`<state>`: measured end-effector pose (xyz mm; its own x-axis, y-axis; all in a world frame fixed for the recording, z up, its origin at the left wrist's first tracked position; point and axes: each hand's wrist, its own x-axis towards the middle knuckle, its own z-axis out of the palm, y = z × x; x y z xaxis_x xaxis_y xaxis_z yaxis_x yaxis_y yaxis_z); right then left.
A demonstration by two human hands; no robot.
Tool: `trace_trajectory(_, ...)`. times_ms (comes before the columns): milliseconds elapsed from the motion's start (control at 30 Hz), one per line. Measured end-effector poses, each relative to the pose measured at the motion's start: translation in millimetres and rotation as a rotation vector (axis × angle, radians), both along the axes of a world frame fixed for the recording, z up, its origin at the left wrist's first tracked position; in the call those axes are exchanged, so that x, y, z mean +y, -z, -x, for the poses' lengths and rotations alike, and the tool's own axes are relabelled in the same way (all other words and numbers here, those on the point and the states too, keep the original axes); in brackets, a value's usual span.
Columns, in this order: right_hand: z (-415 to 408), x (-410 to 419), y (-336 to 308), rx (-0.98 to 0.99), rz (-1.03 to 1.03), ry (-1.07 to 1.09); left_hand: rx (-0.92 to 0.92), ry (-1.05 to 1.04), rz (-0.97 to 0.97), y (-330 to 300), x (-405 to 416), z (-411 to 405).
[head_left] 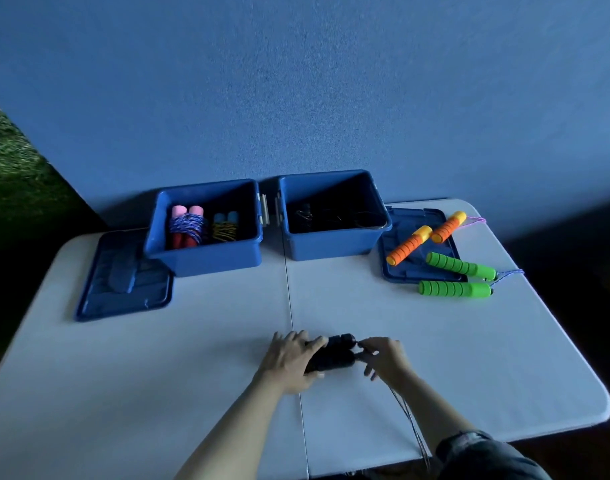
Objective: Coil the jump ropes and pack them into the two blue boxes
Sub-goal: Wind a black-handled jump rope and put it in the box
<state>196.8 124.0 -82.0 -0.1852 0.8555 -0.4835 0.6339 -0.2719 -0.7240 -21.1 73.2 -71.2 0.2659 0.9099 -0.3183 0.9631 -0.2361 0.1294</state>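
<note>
Two blue plastic boxes stand at the far side of the white counter (192,341). The left box (206,252) holds two coiled ropes; the right box (331,242) holds dark items. The left hand (289,358) grips two black handles (334,353); the right hand (383,355) pinches their ends. Orange handles (424,242) and ribbed green handles (456,278) lie far right, partly on a lid (393,268).

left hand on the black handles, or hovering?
Touching. Head view: the left hand grips the black jump-rope handles, fingers wrapped over their left end.
</note>
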Motion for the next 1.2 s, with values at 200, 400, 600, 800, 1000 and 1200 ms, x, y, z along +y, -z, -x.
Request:
trace_trajectory(200, 2.1, 32.4, -28.7, 0.084, 0.054, -0.033, -0.223, -0.13, 0.053, -9.1, -2.7, -0.5)
trace_trajectory(400, 7.8, 60.7, -74.4, 0.058, -0.202, -0.093, -0.406, -0.108, -0.031, -54.2, 16.6, -1.5)
trace_trajectory(600, 19.7, 108.9, -168.1, 0.036, -0.512, -0.089, -0.624, -0.193, -0.091, -134.4, 55.9, 0.6)
trace_trajectory(800, 39.7, 132.2, -224.0, 0.098, -0.695, -0.029, -0.771, -0.202, -0.205, -180.8, 83.2, 3.6)
trace_trajectory(1000, 72.6, 124.0, -239.5, 0.289, -0.557, 0.04, -1.175, -0.414, -0.482, -213.1, 94.4, 0.4)
trace_trajectory(1200, 109.8, 77.9, -217.8, 0.353, -0.434, -0.128, -1.454, -0.739, -0.498, -236.2, 111.0, 26.2)
